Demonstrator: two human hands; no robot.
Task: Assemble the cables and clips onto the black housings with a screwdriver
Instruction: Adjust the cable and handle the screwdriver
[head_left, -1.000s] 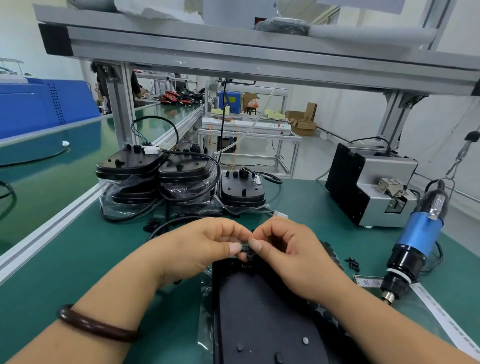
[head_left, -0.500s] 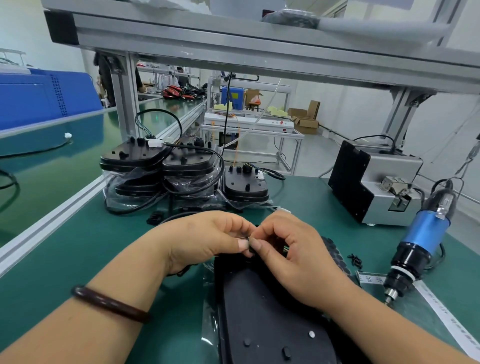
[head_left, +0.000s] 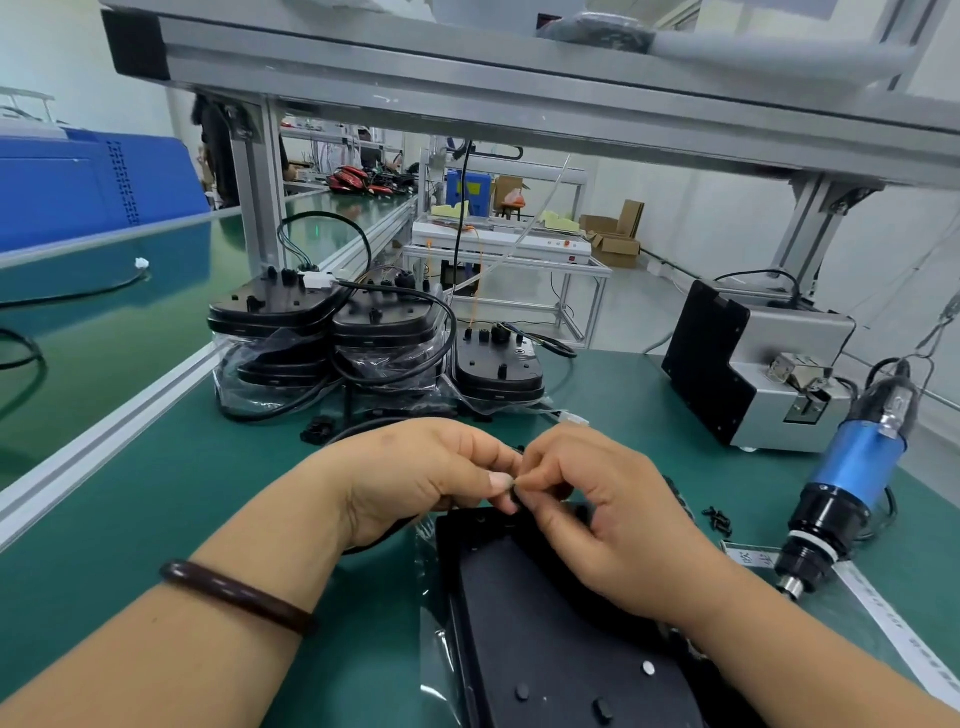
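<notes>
At the far left a green bench (head_left: 130, 499) runs along an aluminium rail. Stacks of black housings (head_left: 332, 332) with looped black cables (head_left: 415, 358) sit in clear plastic at the back of the bench. Nearer, the left hand (head_left: 415, 478), a dark bracelet (head_left: 234, 597) on its wrist, pinches its thumb and forefinger narrowly together, meeting the fingertips of the right hand (head_left: 608, 519). Between the two hands sits a small black piece, too small to identify, right at the far end of the black housing (head_left: 540, 634) lying in front of the person on a clear bag. Right of the right hand, a few loose black screws (head_left: 719, 519) lie on the bench. Behind them stands a grey and black machine (head_left: 753, 364). At the far right the blue electric screwdriver (head_left: 841, 483) hangs tip-down just above a white strip (head_left: 893, 629).
</notes>
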